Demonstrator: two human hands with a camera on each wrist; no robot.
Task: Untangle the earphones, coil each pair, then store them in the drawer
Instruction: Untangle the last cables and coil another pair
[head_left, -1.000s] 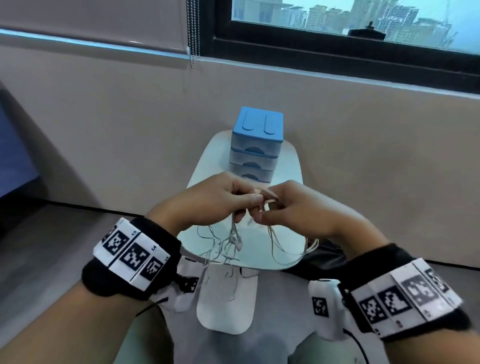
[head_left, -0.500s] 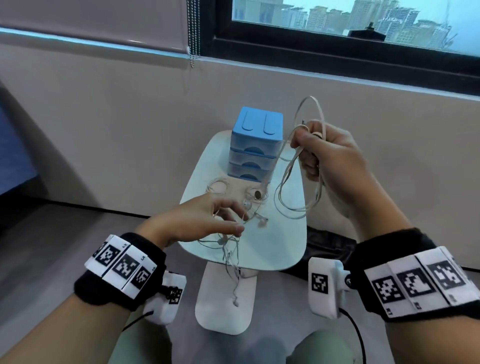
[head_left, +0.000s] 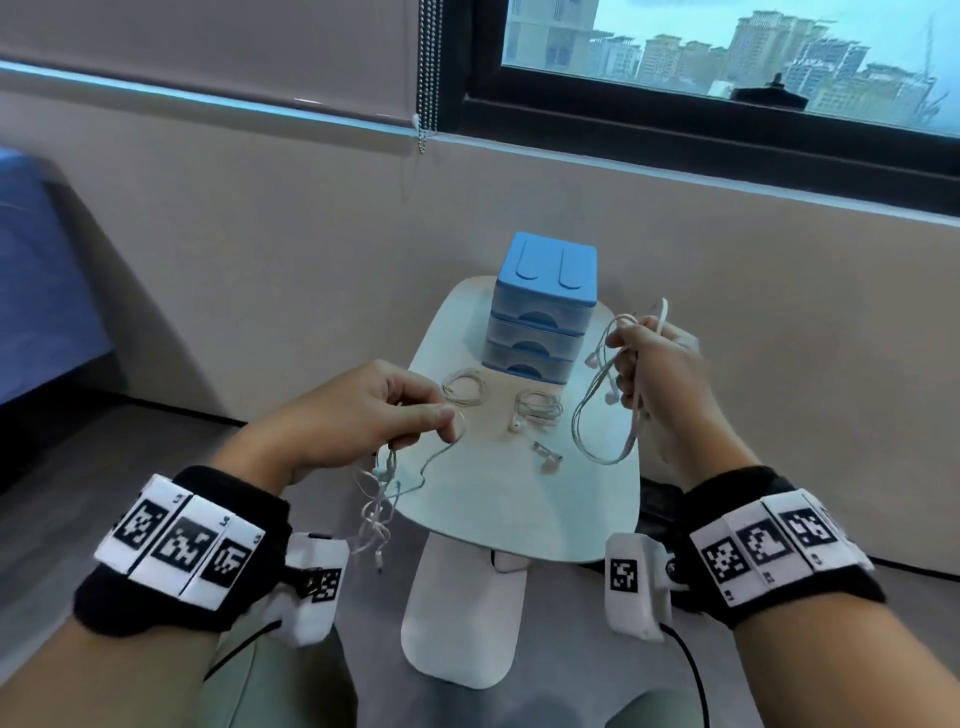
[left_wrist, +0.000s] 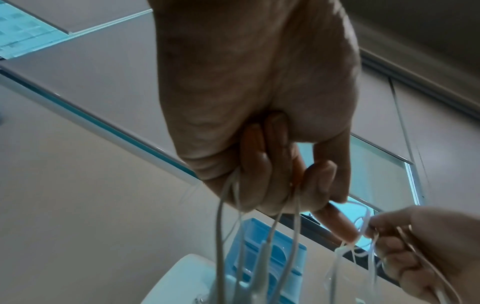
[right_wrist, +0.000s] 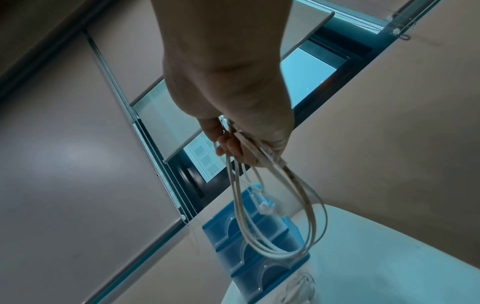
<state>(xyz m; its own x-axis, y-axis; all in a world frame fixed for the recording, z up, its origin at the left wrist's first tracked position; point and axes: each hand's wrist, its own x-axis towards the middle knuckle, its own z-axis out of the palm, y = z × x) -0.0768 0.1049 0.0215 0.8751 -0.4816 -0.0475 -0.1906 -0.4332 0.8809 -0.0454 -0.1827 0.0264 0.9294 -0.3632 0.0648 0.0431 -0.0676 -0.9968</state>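
My left hand (head_left: 441, 421) pinches a tangled bunch of white earphone wires (head_left: 379, 499) that hangs past the front left edge of the small white table (head_left: 519, 499). In the left wrist view, the wires (left_wrist: 259, 246) run down from its curled fingers (left_wrist: 262, 160). To the right of the blue three-drawer unit (head_left: 540, 317), my right hand (head_left: 628, 358) grips a looped earphone cable (head_left: 602, 426). Its loops (right_wrist: 272, 216) dangle above the table with the earbuds hanging beside them. All three drawers look closed.
Two coiled pairs lie on the table before the drawers: one at the left (head_left: 465, 387), one in the middle (head_left: 540, 408) with loose earbuds (head_left: 545, 457). The wall and window sill stand right behind the table. The table's white base (head_left: 457, 623) sits between my knees.
My hands, joined over the tangle a second ago, have parted. The right hand pulled one looped pair up and right, then lowered it a little. The left hand lifted the remaining tangle.
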